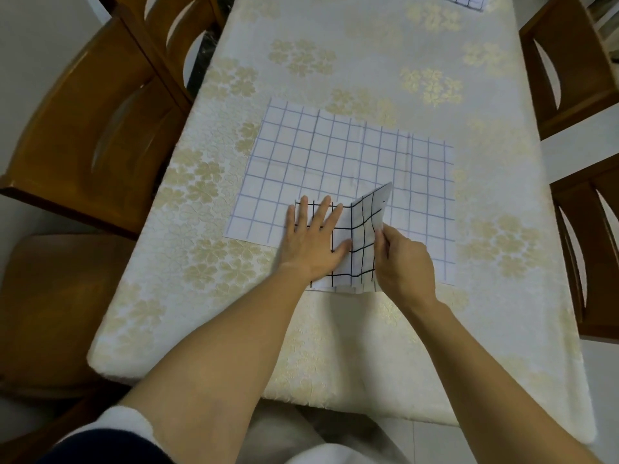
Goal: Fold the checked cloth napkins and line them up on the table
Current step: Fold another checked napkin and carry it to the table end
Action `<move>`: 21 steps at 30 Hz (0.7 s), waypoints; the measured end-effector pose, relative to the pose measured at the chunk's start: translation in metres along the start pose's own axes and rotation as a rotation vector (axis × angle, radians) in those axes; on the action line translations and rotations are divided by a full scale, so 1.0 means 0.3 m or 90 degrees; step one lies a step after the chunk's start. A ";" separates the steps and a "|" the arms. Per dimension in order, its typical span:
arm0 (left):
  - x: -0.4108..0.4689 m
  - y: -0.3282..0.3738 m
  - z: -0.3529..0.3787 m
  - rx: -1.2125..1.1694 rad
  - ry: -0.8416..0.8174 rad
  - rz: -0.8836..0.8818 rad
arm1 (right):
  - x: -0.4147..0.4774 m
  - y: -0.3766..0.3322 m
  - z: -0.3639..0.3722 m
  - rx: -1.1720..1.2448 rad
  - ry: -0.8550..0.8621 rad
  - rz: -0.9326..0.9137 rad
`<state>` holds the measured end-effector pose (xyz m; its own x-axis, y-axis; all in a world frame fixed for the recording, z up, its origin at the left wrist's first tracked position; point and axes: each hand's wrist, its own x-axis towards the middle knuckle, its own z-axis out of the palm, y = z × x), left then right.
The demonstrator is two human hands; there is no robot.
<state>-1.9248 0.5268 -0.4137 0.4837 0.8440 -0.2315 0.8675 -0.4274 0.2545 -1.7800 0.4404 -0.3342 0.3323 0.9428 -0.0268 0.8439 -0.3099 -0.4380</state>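
Note:
A white napkin with bold black checks [360, 252] lies near the table's front edge, on top of a larger spread pile of pale blue-checked napkins [335, 162]. My left hand [313, 241] presses flat on its left part, fingers spread. My right hand [405, 262] pinches the napkin's right edge and holds that flap lifted and bent upward toward the left. Another checked napkin [465, 1] shows at the far top edge of the table.
The table wears a cream cloth with gold flowers [335, 61]. Wooden chairs stand on the left [100, 128] and on the right [576, 78]. The table's front edge is close to my body.

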 end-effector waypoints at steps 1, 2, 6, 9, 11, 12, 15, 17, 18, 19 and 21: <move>0.003 -0.009 -0.018 -0.051 -0.003 -0.002 | -0.001 -0.002 0.001 -0.014 0.000 -0.007; 0.002 -0.022 -0.036 -0.088 0.007 0.004 | 0.000 -0.002 0.002 -0.023 0.001 -0.010; -0.036 -0.051 -0.072 -0.019 0.085 0.111 | 0.012 -0.004 0.005 -0.005 0.005 0.014; -0.058 -0.031 -0.048 -0.048 -0.016 0.133 | 0.012 -0.020 0.013 0.018 0.004 0.007; -0.053 -0.024 -0.034 -0.074 -0.046 0.102 | 0.012 -0.038 0.019 0.010 -0.003 -0.001; -0.051 -0.025 -0.030 -0.089 -0.047 0.091 | 0.012 -0.044 0.023 0.003 -0.006 -0.005; -0.053 -0.041 -0.039 -0.170 -0.022 0.086 | 0.010 -0.067 0.041 -0.042 0.002 -0.018; -0.066 -0.062 -0.057 -0.248 0.055 0.049 | 0.004 -0.093 0.053 -0.084 0.007 -0.021; -0.073 -0.077 -0.069 -0.290 0.104 0.010 | 0.003 -0.110 0.060 -0.096 0.007 -0.021; -0.080 -0.089 -0.089 -0.345 0.142 -0.040 | 0.004 -0.128 0.066 -0.098 0.006 -0.017; -0.090 -0.099 -0.135 -0.488 0.144 -0.133 | 0.012 -0.166 0.088 -0.089 -0.008 0.008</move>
<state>-1.9682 0.5298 -0.3772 0.2157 0.9614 -0.1710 0.5778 0.0155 0.8160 -1.8319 0.4626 -0.3362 0.3390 0.9398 -0.0437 0.8901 -0.3355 -0.3085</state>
